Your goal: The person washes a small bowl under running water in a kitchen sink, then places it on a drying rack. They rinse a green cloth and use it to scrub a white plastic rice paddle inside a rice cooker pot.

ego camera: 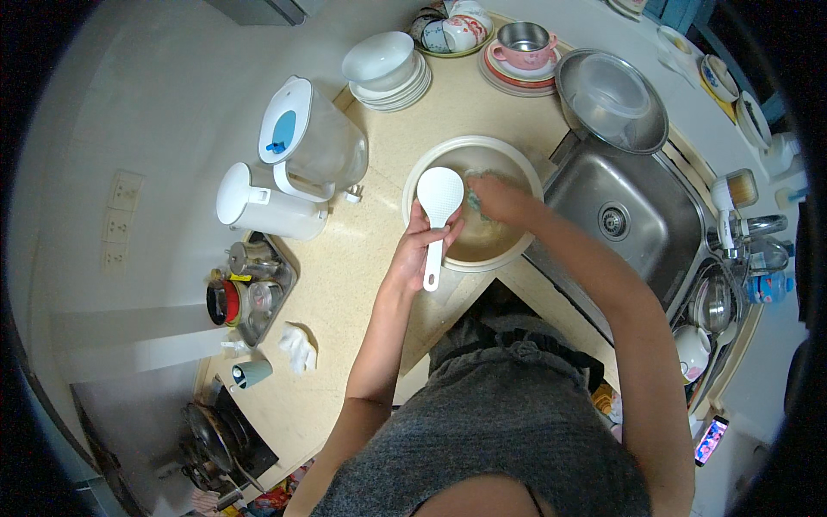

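Observation:
A white plastic rice paddle [440, 194] rests in my left hand [417, 252], its dimpled blade pointing away from me and its handle towards me. Beneath it stands a round cream basin [417, 158] with cloudy liquid inside. My right hand [494, 197] reaches down into the basin, fingers closed on a greenish scrubbing cloth [474, 200]. The paddle is held over the basin's left side, apart from the cloth. My right fingertips are partly hidden by the cloth and the liquid.
Right of the basin is a steel sink [620, 194] with a faucet [762, 225]. A metal bowl [565, 97] sits at its far corner. White bowls [378, 61] on plates, a pitcher [329, 142], a kettle [278, 210] and a tray [278, 297] of jars line the left side.

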Demonstrator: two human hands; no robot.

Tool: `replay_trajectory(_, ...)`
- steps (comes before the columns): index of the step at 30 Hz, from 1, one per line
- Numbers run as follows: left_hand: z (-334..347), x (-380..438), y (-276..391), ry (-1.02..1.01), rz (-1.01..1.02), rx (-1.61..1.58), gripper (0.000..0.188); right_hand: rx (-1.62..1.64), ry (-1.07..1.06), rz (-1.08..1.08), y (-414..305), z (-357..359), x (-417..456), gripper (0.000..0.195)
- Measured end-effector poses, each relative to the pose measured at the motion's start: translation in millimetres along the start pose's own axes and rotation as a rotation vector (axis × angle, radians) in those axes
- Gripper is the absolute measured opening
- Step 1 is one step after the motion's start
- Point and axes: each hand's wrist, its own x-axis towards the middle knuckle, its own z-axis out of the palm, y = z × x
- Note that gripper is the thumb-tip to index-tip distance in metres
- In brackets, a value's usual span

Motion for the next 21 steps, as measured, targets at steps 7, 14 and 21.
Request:
replay_trajectory(7, -3.0, 6.4, -7.0, -0.011, 0.008, -0.075, 0.067, 0.472, 0.505, -0.142, -29.0, -52.1, -36.7, 0.025)
replay_trajectory(14, 9.2, 12.7, -15.7, -0.003, -0.004, 0.029, 0.079, 0.634, 0.495, -0.202, -69.5, -59.5, -33.4, 0.021)
replay_trajectory(21, 7.8, 9.8, -13.8, -0.052, 0.049, 0.084, 0.083, 0.478, 0.817, -0.219, -68.9, -34.0, -7.0, 0.026)
